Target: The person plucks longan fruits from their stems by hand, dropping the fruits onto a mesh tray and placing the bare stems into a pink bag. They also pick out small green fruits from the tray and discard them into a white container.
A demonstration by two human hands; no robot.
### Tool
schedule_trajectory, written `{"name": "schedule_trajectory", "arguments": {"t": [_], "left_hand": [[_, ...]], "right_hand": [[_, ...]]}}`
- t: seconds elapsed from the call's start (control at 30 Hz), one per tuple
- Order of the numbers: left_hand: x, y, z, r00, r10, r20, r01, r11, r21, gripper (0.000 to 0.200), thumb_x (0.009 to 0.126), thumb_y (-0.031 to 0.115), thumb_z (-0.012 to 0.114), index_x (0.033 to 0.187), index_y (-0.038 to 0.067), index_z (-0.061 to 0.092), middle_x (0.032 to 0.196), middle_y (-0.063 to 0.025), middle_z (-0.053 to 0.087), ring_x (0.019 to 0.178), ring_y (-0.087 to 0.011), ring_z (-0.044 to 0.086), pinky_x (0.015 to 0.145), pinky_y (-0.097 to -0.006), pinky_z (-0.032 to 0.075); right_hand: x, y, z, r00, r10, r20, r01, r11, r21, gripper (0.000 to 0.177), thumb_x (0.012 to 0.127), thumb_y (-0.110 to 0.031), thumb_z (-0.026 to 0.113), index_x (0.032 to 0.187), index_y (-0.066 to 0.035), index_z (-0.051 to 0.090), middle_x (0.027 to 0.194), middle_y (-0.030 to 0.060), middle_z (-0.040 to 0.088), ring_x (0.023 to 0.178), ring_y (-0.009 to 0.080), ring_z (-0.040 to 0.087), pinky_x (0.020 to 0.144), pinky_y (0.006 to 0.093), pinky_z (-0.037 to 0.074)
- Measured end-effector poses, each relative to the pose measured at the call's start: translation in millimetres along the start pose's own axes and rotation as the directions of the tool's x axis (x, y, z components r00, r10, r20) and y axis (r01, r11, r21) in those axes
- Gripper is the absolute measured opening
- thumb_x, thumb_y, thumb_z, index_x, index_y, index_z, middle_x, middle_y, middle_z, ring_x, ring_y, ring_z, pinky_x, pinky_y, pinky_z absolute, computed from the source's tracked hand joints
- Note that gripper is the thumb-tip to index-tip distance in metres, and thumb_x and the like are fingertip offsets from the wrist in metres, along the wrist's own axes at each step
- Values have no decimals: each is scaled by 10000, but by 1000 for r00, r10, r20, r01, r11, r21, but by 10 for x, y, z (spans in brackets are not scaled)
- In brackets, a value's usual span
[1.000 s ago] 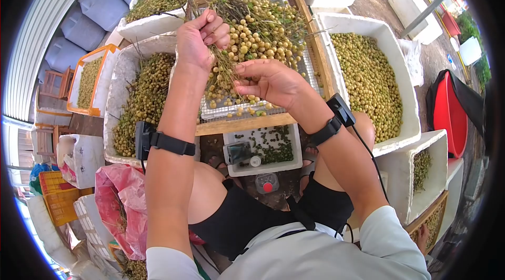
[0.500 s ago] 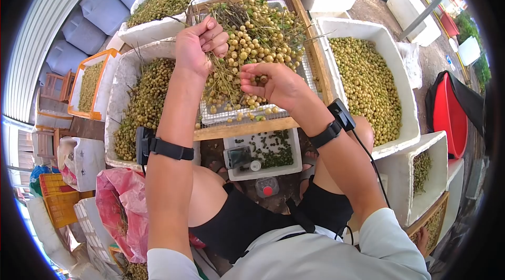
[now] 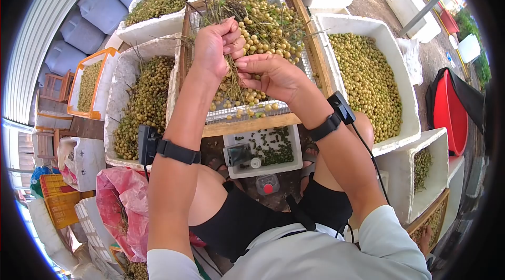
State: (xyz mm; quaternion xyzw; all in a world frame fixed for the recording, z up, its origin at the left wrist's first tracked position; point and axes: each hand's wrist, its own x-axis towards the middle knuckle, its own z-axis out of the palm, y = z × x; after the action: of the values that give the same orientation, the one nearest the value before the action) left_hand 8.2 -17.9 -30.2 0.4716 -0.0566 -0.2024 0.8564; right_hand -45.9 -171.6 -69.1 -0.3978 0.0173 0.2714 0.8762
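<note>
My left hand (image 3: 216, 51) is closed around a bundle of thin fruit stems (image 3: 233, 72) above a wood-framed wire mesh screen (image 3: 247, 126). My right hand (image 3: 273, 76) is just to the right, its thumb and fingers pinched on the same stems close to the left hand. Small round yellow-brown fruit (image 3: 268, 42) lies heaped on the mesh beyond the hands, mixed with green and dry stalks. Several loose fruits rest on the wire near the front edge. My fingers partly hide the stems.
A white foam box of loose fruit (image 3: 363, 80) stands right, and a foam box of fruit on stems (image 3: 147, 106) left. Below the screen sits a white tray (image 3: 263, 169) with small green pieces. A pink bag (image 3: 123, 201) lies lower left. A person's hand (image 3: 425, 240) shows lower right.
My left hand has moved right and slightly down with the stems. My right hand has come up beside it, so the two hands are now close together. The screen has shifted slightly.
</note>
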Motion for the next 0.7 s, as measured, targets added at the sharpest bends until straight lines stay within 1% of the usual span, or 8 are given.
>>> {"name": "schedule_trajectory", "arguments": {"t": [0.03, 0.13, 0.2, 0.4, 0.5, 0.53, 0.63, 0.7], "left_hand": [[5, -8, 5, 1000, -4, 0, 4, 1000, -3, 254, 989, 170, 458, 742, 117, 436, 534, 75, 266, 450, -57, 247, 424, -243, 167], [7, -67, 58, 999, -2, -39, 7, 992, 128, 258, 989, 171, 454, 738, 116, 430, 539, 74, 259, 451, -58, 242, 432, -245, 175], [-1, -35, 68, 998, 12, -63, -8, 998, 54, 260, 988, 164, 454, 734, 115, 427, 543, 72, 260, 453, -61, 243, 441, -244, 182], [48, 162, -201, 965, 129, -228, -186, 950, -252, 254, 970, 128, 428, 717, 109, 418, 546, 54, 255, 456, -84, 245, 471, -258, 208], [91, 159, -340, 943, 148, -299, -254, 900, -355, 214, 918, 77, 411, 705, 103, 403, 549, 40, 265, 450, -93, 242, 474, -265, 209], [107, 145, -375, 941, 142, -308, -261, 883, -390, 208, 910, 72, 412, 704, 101, 402, 551, 39, 268, 448, -93, 242, 473, -265, 206], [130, 126, -401, 930, 123, -347, -277, 855, -439, 203, 902, 63, 414, 703, 97, 397, 553, 38, 272, 445, -94, 240, 470, -265, 198], [135, 113, -364, 917, 122, -381, -290, 859, -422, 203, 903, 61, 415, 704, 96, 396, 551, 38, 271, 444, -95, 240, 469, -266, 193]], "right_hand": [[14, 19, -17, 1000, -3, 7, 3, 1000, 0, 100, 843, -63, 693, 900, 7, 649, 840, 61, 648, 759, 156, 660, 693, 275, 598], [73, 55, -44, 1000, -5, 10, 5, 1000, -9, 58, 832, -29, 642, 867, 13, 625, 812, 58, 609, 767, 176, 639, 693, 300, 608], [75, 52, -39, 1000, 5, -16, -5, 1000, -22, 43, 826, -7, 595, 851, 27, 605, 808, 69, 585, 771, 190, 623, 698, 322, 614], [10, 133, -21, 985, 80, -153, -54, 985, 164, 210, 840, 31, 509, 1036, 96, 550, 949, 145, 578, 842, 231, 635, 786, 340, 608], [-59, 248, 0, 992, 128, -19, -119, 960, 256, 297, 849, 25, 520, 1134, 109, 506, 996, 153, 579, 899, 249, 643, 842, 337, 594], [-72, 274, 37, 991, 128, 29, -131, 959, 253, 303, 866, 23, 534, 1155, 111, 502, 1054, 181, 590, 942, 258, 643, 879, 349, 582], [-132, 282, 198, 993, -15, 116, -20, 956, 294, 304, 881, 18, 550, 1168, 103, 497, 1125, 210, 585, 958, 262, 645, 896, 366, 576], [-109, 271, 200, 992, -41, 119, 4, 956, 293, 244, 894, -28, 596, 1109, 80, 552, 1095, 202, 611, 940, 254, 652, 892, 365, 576]]}}
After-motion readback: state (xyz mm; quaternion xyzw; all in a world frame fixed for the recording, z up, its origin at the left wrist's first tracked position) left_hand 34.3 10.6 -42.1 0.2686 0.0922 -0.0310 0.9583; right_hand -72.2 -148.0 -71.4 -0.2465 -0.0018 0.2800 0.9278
